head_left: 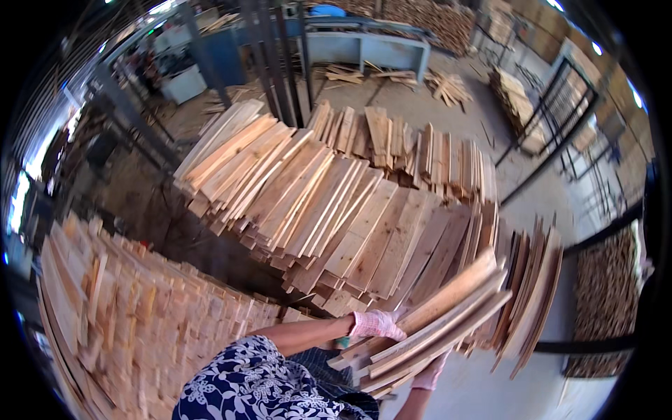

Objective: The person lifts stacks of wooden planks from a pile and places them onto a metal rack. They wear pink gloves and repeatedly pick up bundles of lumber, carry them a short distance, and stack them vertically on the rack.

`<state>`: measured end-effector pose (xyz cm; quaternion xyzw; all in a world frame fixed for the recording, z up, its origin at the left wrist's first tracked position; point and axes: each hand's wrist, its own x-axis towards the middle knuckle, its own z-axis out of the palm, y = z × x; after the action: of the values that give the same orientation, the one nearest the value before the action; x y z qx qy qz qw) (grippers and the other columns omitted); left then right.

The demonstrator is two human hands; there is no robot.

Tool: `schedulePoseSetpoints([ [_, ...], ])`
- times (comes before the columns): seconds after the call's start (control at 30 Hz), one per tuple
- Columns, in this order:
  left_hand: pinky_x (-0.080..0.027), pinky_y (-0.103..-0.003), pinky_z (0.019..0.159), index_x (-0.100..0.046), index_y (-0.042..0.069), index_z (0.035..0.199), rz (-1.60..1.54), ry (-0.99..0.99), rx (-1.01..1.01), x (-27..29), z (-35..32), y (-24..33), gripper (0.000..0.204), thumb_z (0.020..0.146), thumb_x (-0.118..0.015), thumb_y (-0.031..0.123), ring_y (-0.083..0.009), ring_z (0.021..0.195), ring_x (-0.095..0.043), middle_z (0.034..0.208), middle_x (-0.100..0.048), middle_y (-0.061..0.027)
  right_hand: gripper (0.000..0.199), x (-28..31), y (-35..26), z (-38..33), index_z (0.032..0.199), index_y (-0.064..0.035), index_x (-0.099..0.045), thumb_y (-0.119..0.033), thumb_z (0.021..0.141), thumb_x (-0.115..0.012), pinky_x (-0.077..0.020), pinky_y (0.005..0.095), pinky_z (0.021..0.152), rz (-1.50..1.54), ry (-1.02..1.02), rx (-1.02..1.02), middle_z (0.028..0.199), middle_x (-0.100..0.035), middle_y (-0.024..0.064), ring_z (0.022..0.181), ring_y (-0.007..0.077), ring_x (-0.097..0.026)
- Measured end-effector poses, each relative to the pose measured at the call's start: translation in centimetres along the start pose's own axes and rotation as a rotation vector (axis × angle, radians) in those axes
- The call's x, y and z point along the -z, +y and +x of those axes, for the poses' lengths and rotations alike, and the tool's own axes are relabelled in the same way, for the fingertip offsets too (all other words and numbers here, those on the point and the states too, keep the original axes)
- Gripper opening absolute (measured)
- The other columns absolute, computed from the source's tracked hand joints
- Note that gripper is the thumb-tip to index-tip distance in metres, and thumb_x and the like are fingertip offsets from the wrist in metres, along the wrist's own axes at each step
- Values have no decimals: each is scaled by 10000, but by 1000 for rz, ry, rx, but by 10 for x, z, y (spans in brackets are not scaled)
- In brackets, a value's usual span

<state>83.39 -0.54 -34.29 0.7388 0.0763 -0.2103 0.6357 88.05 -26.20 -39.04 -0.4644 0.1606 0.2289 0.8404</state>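
Plank bundle (434, 318) before board heap (336, 203)

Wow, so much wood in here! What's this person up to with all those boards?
A person in pink gloves holds a bundle of thin, pale wooden slats. The left hand rests on top of the bundle and the right hand supports it from below. Just beyond lies a big fanned-out heap of similar flat planks, with a tidy stack of short boards to the left and more wood piles on the concrete floor behind.

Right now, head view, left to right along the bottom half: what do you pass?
Stacked wood block pile → blue floral sleeve → left hand in a pink glove → bundle of planks held in both hands → upright leaning boards → dark wood stack.
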Motion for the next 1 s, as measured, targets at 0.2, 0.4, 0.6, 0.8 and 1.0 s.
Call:
schedulePoseSetpoints([
  [0.2, -521, -368, 922, -162, 38, 1615, 241, -25, 186, 46, -56, 90, 1087, 808, -811, 368, -291, 1098, -666, 1257, -670, -223, 737, -55, 18, -16, 1543, -97, -389, -575, 998, -524, -464, 416, 1116, 75, -168, 4, 1496, -500, 105, 1317, 292, -521],
  [0.4, -468, -327, 1018, -102, 18, 1623, 30, 257, 87, 91, -154, 119, 1105, 849, -803, 379, -258, 1233, -582, 1386, -576, -251, 713, -171, -10, -35, 1537, -99, -392, -553, 1003, -521, -466, 420, 1111, -137, -425, -32, 1490, -499, 113, 1313, 301, -523],
  [0.6, -357, -307, 1147, -106, -8, 1611, -96, 734, -358, 94, -258, 146, 1045, 869, -801, 237, -238, 1367, -456, 1522, -441, -207, 688, -299, -42, -73, 1530, -101, -394, -531, 1009, -519, -468, 424, 1106, -323, -817, -29, 1485, -497, 122, 1308, 310, -525],
  [0.8, -313, -356, 1186, -117, -53, 1590, -114, 1208, -309, 64, -380, 209, 1097, 818, -827, 268, -287, 1457, -353, 1553, -378, -250, 664, -414, -62, -144, 1524, -103, -396, -509, 1014, -517, -470, 428, 1102, -401, -1260, -52, 1479, -496, 130, 1303, 319, -527],
  [1.0, -192, -357, 1246, 12, -122, 1567, -157, 1615, -309, 18, -492, 258, 1309, 750, -878, 380, -332, 1548, -158, 1650, -122, -314, 639, -515, -37, -242, 1518, -104, -399, -488, 1020, -515, -472, 432, 1097, -383, -1728, -122, 1474, -495, 138, 1299, 328, -529],
])
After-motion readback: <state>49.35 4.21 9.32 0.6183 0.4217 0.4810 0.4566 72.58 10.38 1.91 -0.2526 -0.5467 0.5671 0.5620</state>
